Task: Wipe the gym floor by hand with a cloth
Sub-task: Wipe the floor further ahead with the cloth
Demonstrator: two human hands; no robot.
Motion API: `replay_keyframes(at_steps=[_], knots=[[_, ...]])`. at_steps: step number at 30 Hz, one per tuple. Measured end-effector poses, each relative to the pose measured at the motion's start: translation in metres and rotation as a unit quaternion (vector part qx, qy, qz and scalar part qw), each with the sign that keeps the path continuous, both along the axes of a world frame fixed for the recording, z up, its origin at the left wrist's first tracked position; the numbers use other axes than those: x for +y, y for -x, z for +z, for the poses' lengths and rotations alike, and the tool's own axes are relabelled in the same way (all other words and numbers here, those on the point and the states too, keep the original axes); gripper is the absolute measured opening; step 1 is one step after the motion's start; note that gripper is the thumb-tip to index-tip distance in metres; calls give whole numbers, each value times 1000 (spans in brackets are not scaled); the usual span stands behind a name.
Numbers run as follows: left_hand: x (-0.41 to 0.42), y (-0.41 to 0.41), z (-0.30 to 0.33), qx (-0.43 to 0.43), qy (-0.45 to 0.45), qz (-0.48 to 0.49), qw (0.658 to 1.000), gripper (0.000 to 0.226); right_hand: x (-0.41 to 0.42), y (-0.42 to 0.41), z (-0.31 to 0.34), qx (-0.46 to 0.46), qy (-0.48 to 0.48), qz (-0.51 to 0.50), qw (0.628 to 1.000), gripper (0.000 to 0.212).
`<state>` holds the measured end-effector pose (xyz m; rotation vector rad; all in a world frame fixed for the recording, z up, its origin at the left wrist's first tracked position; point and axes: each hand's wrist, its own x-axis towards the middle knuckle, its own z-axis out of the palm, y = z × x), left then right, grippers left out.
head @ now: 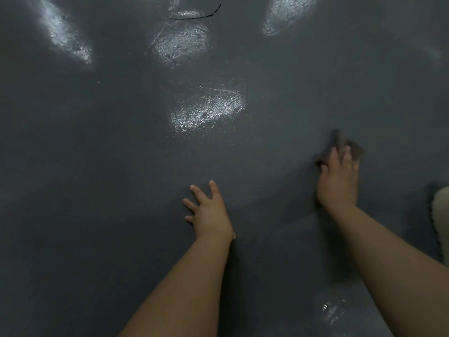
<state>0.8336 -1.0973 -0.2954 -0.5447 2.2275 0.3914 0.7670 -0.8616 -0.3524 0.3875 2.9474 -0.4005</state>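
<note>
A dark grey gym floor (121, 154) with a fine grainy texture fills the view. My left hand (209, 210) lies flat on it near the middle, fingers spread and straight. My right hand (337, 178) is further right and slightly ahead, pressing down on a dark grey cloth (349, 145). The cloth is blurred and bunched, and it shows only past my fingertips and at the left of my fingers. The rest of it is hidden under my palm.
Bright light reflections gleam on the floor ahead (209, 105), at the far left (65, 37), centre (182, 42) and right (286, 13). A thin dark curved line (201, 15) lies at the top. A pale object (442, 215) pokes in at the right edge.
</note>
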Motion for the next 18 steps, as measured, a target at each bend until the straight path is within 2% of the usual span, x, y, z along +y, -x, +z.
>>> replay_keyframes(at_steps=[2, 4, 7, 9, 11, 14, 16, 18], knots=[[0, 0, 0, -1, 4, -3, 1000, 126, -4, -7, -1, -15, 5, -38, 999, 52], [0, 0, -1, -3, 7, -6, 1000, 127, -31, -12, 1, -18, 3, -9, 1000, 53], [-1, -1, -1, 2, 8, -7, 1000, 128, -90, -40, 0, 26, 5, 162, 986, 52], [-3, -3, -1, 16, 7, -11, 1000, 128, -122, -68, 4, 2, 41, 258, 965, 55], [-6, -6, -2, 33, 2, -14, 999, 128, -131, -81, 10, -26, 65, 325, 943, 53], [-10, -10, -2, 45, -13, -13, 999, 131, -105, -73, 8, 0, 47, 380, 924, 47], [-12, -13, -1, 50, -26, -15, 998, 130, -81, -64, 4, 20, 42, 328, 944, 43], [-15, -16, 0, 57, -45, -11, 997, 126, -60, -58, 6, -13, 39, 203, 978, 49]])
